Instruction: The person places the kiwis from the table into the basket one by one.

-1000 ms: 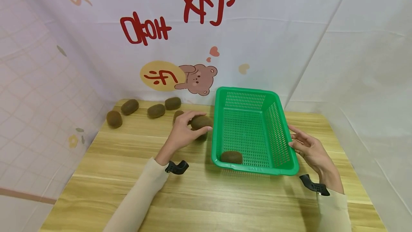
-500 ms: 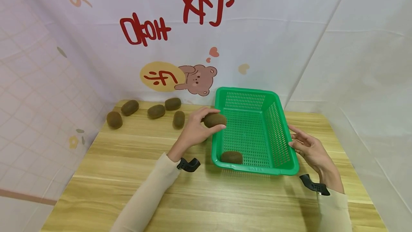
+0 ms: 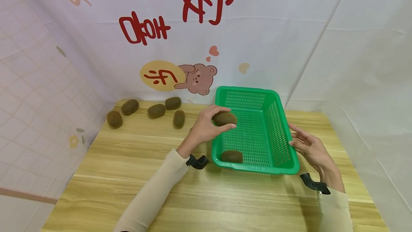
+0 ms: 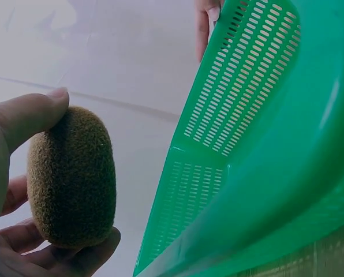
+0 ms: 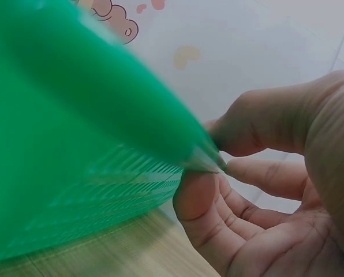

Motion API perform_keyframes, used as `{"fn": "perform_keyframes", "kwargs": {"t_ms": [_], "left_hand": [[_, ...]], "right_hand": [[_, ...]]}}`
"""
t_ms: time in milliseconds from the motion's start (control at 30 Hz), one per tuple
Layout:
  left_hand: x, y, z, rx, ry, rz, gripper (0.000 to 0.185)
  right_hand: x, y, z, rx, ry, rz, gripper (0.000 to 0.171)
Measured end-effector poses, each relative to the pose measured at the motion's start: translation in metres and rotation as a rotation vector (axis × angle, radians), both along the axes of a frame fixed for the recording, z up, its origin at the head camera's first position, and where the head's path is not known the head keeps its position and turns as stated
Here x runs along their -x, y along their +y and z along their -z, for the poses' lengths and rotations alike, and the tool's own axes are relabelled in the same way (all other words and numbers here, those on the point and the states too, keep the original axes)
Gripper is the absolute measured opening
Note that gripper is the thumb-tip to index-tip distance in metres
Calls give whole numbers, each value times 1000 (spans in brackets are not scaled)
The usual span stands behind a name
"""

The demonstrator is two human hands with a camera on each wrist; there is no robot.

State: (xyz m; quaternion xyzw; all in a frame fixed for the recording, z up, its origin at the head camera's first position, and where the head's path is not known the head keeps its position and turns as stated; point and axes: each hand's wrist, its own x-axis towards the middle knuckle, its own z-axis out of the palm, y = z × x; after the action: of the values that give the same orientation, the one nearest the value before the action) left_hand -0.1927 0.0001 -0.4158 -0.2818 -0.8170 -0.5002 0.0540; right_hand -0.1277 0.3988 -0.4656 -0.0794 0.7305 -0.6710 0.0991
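Observation:
My left hand [image 3: 206, 126] grips a brown kiwi [image 3: 225, 119] between thumb and fingers, above the left rim of a green plastic basket [image 3: 257, 170]. The left wrist view shows this kiwi [image 4: 74, 179] upright, with the thumb on its top end and fingertips under the lower end. Inside the basket, another kiwi [image 3: 232, 156] lies in the near left corner. On the opposite side, my right hand [image 3: 310, 149] pinches the basket's right rim. In the right wrist view, that hand [image 5: 276, 190] has its thumb and fingers about the rim edge.
Several kiwis lie on the wooden table [image 3: 128, 174] at the back left, among them one kiwi [image 3: 178, 119] near my left hand and one kiwi [image 3: 114, 119] farthest left. A printed white cloth [image 3: 273, 46] stands behind the table and along both sides.
My left hand has carried the kiwi rightward, from beside the basket to above its left rim. A kiwi on the table came into view behind it. The right hand and basket stay put.

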Motion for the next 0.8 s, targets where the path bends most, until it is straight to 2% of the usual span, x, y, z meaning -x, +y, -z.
{"fn": "perform_keyframes", "kwargs": {"t_ms": [233,467,800], "left_hand": [[1,8,-2,11,-11,26,50],[1,10,-5,-1,-58,63,52],[2,-1,-3,-2,-67,44,58]], "right_hand": [[1,0,0,2,3,-2,70],[2,0,0,14,7,-6,70],[1,1,1,10,8,-10,69]]}}
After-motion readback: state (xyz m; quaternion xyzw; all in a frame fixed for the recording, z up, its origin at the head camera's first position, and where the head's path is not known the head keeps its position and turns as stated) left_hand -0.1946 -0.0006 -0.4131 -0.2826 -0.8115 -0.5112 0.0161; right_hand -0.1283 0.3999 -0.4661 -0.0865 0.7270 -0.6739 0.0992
